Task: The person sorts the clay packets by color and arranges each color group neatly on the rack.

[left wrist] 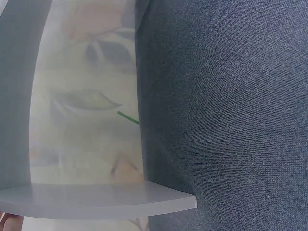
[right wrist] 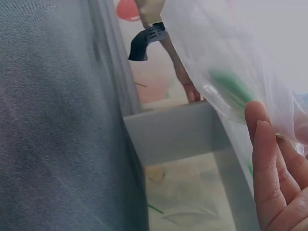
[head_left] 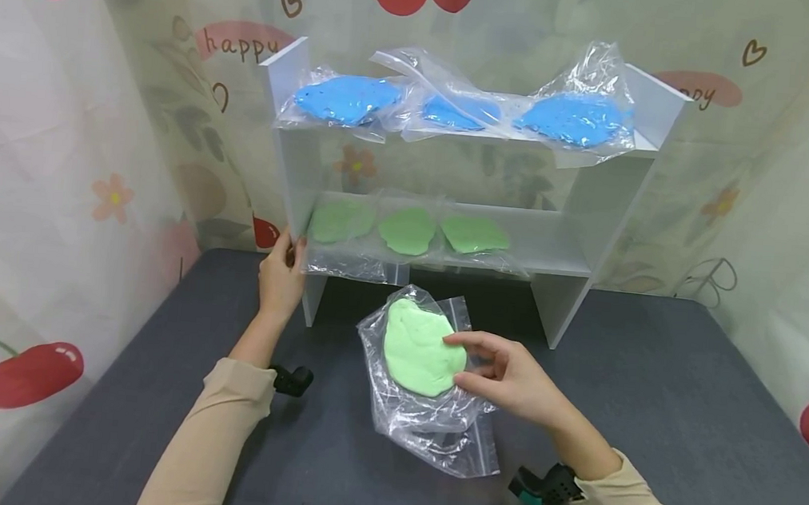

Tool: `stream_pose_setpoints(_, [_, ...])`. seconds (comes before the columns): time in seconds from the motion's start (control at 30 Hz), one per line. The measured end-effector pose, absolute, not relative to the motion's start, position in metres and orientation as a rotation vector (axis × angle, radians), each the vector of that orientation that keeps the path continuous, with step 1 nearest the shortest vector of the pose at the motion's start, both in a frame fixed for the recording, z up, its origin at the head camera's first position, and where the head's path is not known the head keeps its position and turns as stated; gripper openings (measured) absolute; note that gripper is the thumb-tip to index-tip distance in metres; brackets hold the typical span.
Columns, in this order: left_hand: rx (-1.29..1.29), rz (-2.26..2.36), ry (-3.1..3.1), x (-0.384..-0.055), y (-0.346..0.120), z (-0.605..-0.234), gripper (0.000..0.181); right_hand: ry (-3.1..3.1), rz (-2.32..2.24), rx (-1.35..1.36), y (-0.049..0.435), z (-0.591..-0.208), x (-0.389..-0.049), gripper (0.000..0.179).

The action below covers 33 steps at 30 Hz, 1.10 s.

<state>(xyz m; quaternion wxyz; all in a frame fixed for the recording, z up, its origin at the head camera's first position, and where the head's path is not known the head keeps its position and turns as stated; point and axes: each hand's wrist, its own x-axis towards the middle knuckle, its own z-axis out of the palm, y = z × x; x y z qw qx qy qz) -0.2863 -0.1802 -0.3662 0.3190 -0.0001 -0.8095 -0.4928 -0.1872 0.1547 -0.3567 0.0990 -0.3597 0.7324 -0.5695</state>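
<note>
My right hand (head_left: 509,374) holds a clear zip bag (head_left: 425,427) by its right edge, in front of the shelf. Inside that bag is a flat, light green slab (head_left: 421,350) that looks like soft clay. The right wrist view shows the fingers (right wrist: 264,159) against the plastic. My left hand (head_left: 281,282) grips the left side panel of the white shelf (head_left: 297,163) at the height of its lower board. Only its fingertips (left wrist: 10,222) show in the left wrist view.
Three bagged green slabs (head_left: 406,231) lie along the lower board. On the top board sit three bagged blue slabs (head_left: 349,99), their plastic hanging over the front edge. The shelf stands on a dark table (head_left: 687,405), before a patterned curtain (head_left: 147,61).
</note>
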Motion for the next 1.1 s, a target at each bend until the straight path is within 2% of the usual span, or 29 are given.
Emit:
stream_pose_setpoints(0.8, [0.012,-1.31,-2.136,-0.286,-0.18,-0.366,0.035,2.232,-1.837,-1.16,0.167,-0.336,-0.184,0.039])
stream_pose_setpoints(1.1, [0.012,-1.307,-2.134,-0.284,-0.18,-0.365,0.034,2.255,-1.903,-1.101,0.17,-0.329,-0.186,0.039])
